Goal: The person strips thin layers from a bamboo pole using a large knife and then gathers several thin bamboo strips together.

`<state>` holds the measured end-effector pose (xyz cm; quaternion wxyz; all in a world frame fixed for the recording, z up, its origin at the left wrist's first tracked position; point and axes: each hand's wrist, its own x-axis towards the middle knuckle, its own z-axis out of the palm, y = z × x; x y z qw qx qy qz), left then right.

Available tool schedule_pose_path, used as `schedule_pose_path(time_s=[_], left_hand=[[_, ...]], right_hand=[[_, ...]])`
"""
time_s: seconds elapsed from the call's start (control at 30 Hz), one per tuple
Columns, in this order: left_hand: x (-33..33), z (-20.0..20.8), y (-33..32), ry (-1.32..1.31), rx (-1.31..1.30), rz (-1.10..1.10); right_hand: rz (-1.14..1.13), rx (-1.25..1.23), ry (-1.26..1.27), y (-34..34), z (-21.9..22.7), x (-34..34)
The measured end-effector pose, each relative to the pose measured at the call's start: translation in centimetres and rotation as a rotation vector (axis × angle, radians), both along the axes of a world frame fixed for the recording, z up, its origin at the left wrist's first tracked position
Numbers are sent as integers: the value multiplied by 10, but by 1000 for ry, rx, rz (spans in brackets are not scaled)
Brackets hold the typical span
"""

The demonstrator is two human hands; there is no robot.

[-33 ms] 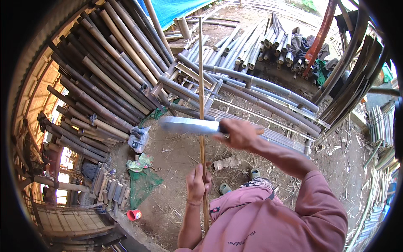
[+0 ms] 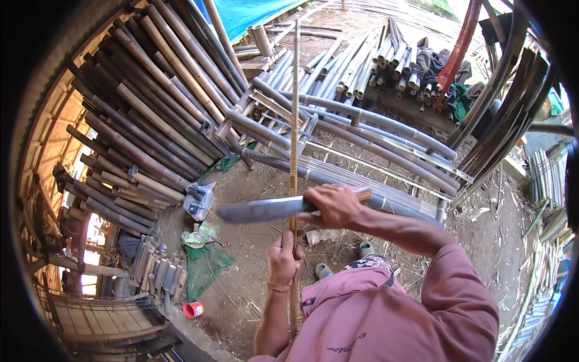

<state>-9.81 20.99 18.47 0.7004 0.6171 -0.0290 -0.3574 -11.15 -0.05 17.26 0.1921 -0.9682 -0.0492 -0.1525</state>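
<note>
Upright in front of my body stands a long, narrow bamboo strip [image 2: 294, 127]. Low on it, my left hand [image 2: 281, 260] is closed around the strip, thumb uppermost. My right hand [image 2: 335, 207] is closed on the handle of a machete [image 2: 256, 211], a little above the left hand. The broad metal blade points left and crosses the strip; whether its edge bites into the bamboo cannot be made out.
A bamboo frame [image 2: 380, 154] lies ahead, with stacked bamboo poles [image 2: 350, 66] behind it. Thick poles [image 2: 151, 102] lean at the left. A plastic bag [image 2: 198, 200], green netting [image 2: 207, 270] and a red cup [image 2: 193, 310] lie on the littered ground.
My right hand has brought the machete down along the strip, nearer to my left hand. The strip's upper end has shifted slightly right, and the strip looks narrower.
</note>
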Motion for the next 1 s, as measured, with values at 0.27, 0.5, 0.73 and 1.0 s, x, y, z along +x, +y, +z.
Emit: schedule_pose_path(time_s=[0.27, 0.5, 0.73, 1.0], left_hand=[[-19, -7, 4, -60, 59, -14], [-58, -18, 24, -20, 47, -57], [-74, -20, 58, -64, 63, -80], [-123, -26, 143, 25, 125, -115]], right_hand=[[-76, 103, 25, -13, 5, -5], [-365, 42, 104, -94, 3, 18], [-392, 11, 49, -107, 1, 23], [-598, -48, -17, -185, 39, 13]])
